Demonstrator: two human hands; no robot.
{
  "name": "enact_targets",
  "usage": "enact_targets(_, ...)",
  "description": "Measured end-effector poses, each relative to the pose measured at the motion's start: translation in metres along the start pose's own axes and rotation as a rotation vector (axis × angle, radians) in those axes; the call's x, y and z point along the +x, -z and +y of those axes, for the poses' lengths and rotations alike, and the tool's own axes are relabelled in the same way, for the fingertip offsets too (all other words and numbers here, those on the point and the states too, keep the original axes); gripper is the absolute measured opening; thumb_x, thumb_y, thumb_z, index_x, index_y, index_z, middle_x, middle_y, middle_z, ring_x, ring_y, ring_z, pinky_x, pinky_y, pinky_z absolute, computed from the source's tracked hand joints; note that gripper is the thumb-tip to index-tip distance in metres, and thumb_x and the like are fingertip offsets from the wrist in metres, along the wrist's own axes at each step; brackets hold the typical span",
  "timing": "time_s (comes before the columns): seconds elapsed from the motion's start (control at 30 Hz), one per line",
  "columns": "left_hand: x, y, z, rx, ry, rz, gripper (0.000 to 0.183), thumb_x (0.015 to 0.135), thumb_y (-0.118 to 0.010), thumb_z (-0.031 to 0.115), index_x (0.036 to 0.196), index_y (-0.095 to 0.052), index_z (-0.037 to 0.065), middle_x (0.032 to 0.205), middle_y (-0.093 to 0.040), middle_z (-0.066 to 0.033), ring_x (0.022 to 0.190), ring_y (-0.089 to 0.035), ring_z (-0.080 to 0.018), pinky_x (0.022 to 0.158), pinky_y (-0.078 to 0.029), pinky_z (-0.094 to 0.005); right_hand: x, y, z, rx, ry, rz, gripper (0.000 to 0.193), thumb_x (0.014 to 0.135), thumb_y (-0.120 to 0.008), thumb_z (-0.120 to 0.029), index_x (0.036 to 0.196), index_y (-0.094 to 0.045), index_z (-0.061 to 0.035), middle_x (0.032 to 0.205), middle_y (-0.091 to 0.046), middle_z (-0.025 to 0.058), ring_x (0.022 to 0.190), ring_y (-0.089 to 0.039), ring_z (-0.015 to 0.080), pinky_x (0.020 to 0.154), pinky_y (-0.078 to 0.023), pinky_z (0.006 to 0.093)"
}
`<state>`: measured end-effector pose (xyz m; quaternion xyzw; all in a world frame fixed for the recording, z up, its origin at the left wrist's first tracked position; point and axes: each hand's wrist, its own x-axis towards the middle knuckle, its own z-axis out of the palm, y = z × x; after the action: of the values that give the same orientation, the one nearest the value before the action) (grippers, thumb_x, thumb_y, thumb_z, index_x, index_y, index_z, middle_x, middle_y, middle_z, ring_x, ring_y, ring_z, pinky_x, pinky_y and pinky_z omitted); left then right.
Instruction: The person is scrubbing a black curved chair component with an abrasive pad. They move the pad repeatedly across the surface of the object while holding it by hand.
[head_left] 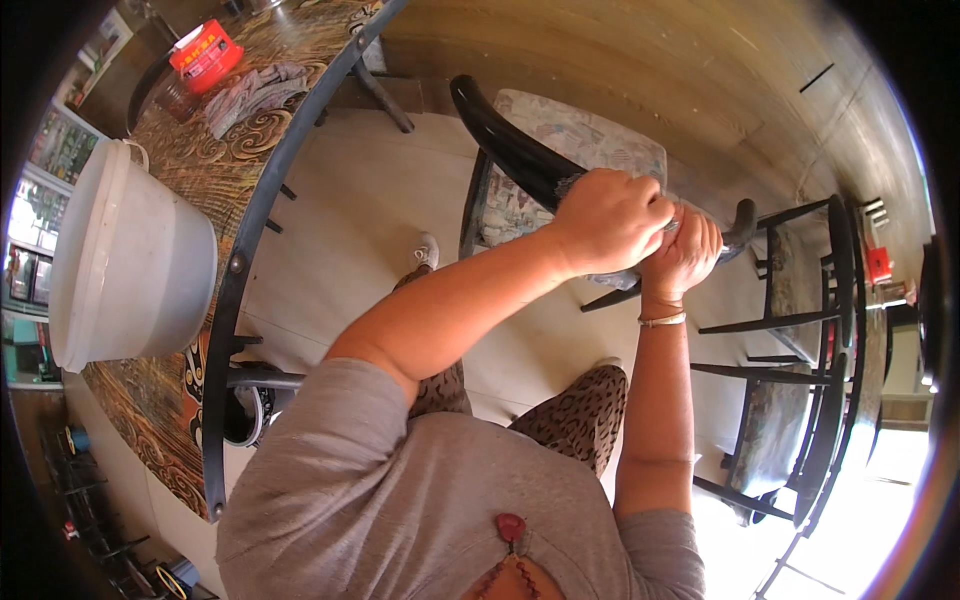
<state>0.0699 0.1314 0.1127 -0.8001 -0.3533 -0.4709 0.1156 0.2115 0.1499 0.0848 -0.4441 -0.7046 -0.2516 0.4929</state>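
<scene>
Both my hands are closed, side by side, in front of the curved black back rail (515,150) of a chair. My left hand (612,220) is a fist with its knuckles up, over the rail's middle. Against it, my right hand (685,245) has its fingers curled; a bracelet circles that wrist. A small greyish bit shows between the hands, but what they grip is mostly hidden. Whether they hold the rail itself I cannot tell. Beyond the rail lies the chair's patterned seat (575,135).
At the left, a wooden table (265,150) with a dark metal edge carries a white lidded bucket (165,265), a crumpled cloth (255,95) and a red container (207,55). More black chairs (830,300) stand at the right. A wooden panel (640,50) runs along the far side.
</scene>
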Motion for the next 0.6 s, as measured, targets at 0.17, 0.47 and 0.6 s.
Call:
enact_targets(0.17, -0.003, 0.021, -0.032, 0.026, 0.106, -0.320, 0.019, 0.073, -0.060, 0.030, 0.074, -0.058, 0.011, 0.076, -0.060, -0.0030, 0.062, -0.059, -0.0241, 0.052, -0.048, -0.0369, -0.002, 0.002, 0.006, 0.017, 0.009, -0.048, 0.013, 0.082, -0.057, -0.015, 0.071, -0.057, -0.0080, 0.069, -0.059, 0.0062, 0.066, -0.054, 0.0276, 0.068, -0.040, 0.0376)
enact_targets(0.47, -0.018, 0.052, -0.101, 0.279, 0.398, -0.442, 0.028, 0.079, -0.055, 0.033, 0.089, -0.063, 0.009, 0.089, -0.063, -0.0089, 0.081, -0.061, -0.0291, 0.066, -0.049, -0.0401, 0.004, 0.000, -0.001, 0.026, -0.007, 0.040, 0.011, 0.077, -0.059, -0.010, 0.067, -0.055, -0.0089, 0.063, -0.055, 0.0041, 0.062, -0.053, 0.0241, 0.064, -0.040, 0.0350)
enact_targets(0.6, -0.013, 0.020, -0.032, 0.143, 0.090, -0.176, 0.019, 0.076, -0.064, 0.025, 0.088, -0.060, 0.011, 0.086, -0.062, -0.0043, 0.070, -0.061, -0.0225, 0.056, -0.049, -0.0332, -0.002, 0.001, 0.003, 0.037, -0.019, 0.052, 0.009, 0.080, -0.059, -0.012, 0.072, -0.056, -0.0083, 0.066, -0.057, 0.0044, 0.063, -0.054, 0.0245, 0.065, -0.041, 0.0354)
